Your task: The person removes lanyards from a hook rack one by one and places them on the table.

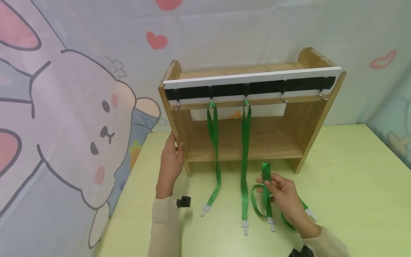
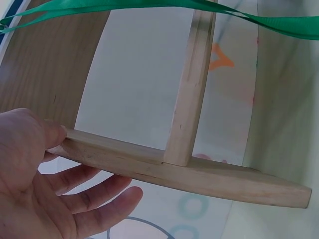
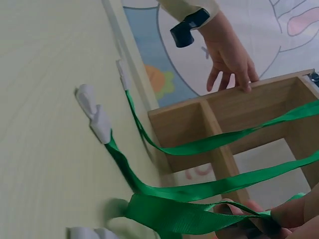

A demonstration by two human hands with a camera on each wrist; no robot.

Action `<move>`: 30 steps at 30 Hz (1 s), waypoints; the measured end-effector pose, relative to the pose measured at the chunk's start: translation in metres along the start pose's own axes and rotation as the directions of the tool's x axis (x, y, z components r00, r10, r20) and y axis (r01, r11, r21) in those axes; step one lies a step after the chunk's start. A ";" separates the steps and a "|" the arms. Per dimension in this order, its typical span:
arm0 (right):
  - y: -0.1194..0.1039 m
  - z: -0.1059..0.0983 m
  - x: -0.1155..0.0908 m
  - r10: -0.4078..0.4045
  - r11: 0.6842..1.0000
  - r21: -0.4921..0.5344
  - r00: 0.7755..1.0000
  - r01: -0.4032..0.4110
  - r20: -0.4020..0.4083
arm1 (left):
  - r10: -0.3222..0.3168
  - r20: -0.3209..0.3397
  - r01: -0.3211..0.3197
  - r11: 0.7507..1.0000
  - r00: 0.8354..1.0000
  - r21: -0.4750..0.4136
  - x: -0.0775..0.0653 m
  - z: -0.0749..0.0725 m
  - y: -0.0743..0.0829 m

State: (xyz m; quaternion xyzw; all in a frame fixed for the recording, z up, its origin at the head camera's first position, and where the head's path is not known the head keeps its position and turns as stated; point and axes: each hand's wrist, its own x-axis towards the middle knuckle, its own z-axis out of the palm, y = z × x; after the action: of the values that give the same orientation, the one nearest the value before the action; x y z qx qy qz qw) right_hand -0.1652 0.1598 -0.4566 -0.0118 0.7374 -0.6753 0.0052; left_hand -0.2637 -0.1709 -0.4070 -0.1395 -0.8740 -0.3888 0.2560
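My left hand [image 1: 171, 160] holds the left side panel of a small wooden shelf [image 1: 273, 139], thumb at the front edge. In the left wrist view its other fingers [image 2: 102, 214] spread along the panel's outer face. Between thumb and fingers, my right hand [image 1: 284, 196] pinches a green lanyard [image 1: 266, 196] in front of the shelf. The lanyard's upper loop stands above the fingers, and its white clip [image 1: 271, 224] hangs low over the table. Two more green lanyards, one left [image 1: 213, 132] and one in the middle [image 1: 245, 142], hang from hooks on the shelf's front.
Another green lanyard with a white clip [image 1: 310, 215] lies on the table [image 1: 359, 178], partly hidden by my right forearm. A black-and-white strip [image 1: 266, 87] along the shelf top bears several metal hooks; the left-end hook [image 1: 177, 103] and the two on the right carry nothing. A printed cloth [image 1: 224, 39] hangs behind.
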 end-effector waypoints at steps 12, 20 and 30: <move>0.028 0.003 0.004 0.010 0.986 -0.164 1.000 -0.008 0.012 | -0.031 0.018 0.031 0.999 0.999 0.009 0.001 -0.001 0.001; 0.032 0.006 0.004 -0.018 0.945 -0.327 1.000 0.013 -0.013 | -0.046 0.023 0.046 0.999 0.999 0.008 0.001 0.002 0.000; 0.037 0.010 0.006 -0.055 0.892 -0.449 0.999 0.050 0.003 | -0.032 0.015 0.032 0.999 0.999 0.011 0.001 0.001 -0.001</move>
State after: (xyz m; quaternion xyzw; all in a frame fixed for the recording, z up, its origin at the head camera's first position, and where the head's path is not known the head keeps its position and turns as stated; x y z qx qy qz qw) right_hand -0.1713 0.1532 -0.4948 -0.0291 0.8728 -0.4868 -0.0195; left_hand -0.2652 -0.1709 -0.4082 -0.1271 -0.8801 -0.3869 0.2440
